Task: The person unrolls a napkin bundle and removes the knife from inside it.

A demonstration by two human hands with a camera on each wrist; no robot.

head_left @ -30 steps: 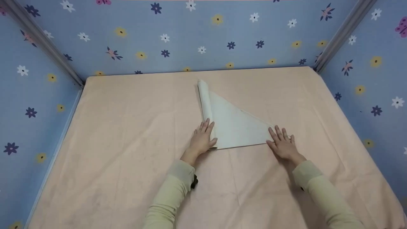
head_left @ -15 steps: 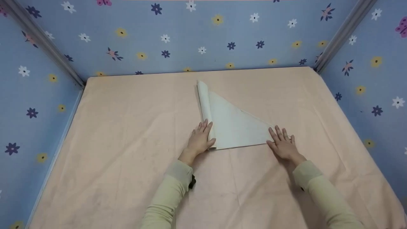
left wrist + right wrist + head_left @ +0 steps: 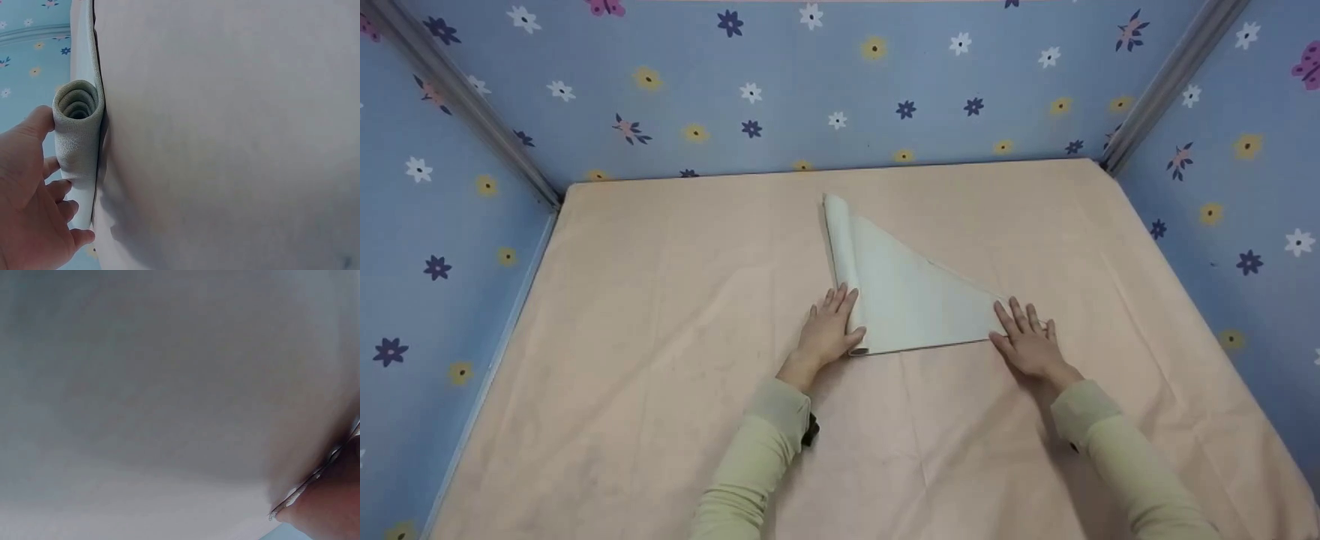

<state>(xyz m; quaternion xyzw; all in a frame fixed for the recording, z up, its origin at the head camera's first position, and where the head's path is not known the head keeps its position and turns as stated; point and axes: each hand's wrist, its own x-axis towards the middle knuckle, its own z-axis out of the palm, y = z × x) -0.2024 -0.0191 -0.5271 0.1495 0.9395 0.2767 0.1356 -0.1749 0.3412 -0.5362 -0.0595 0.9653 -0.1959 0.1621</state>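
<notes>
A pale green cloth (image 3: 919,292) lies on the table cover, its left side wound into a roll (image 3: 842,236) and the rest spread as a flat wedge narrowing rightward. My left hand (image 3: 825,334) rests along the near part of the roll, fingers extended. In the left wrist view the roll's end (image 3: 79,101) shows spiral layers, with my thumb (image 3: 42,121) against its side. My right hand (image 3: 1027,341) presses the narrow right corner with spread fingers, covering it. The right wrist view catches part of that hand (image 3: 329,509) beside a thin, cord-like edge (image 3: 301,492).
A peach cover (image 3: 660,300) with faint creases spreads over the whole table. Blue flowered walls (image 3: 922,75) stand behind and on both sides, with grey posts (image 3: 1174,82) at the back corners.
My left hand and the roll have shifted slightly left, and the flat part beside the roll reaches a little farther left. The right hand stays in place on the corner.
</notes>
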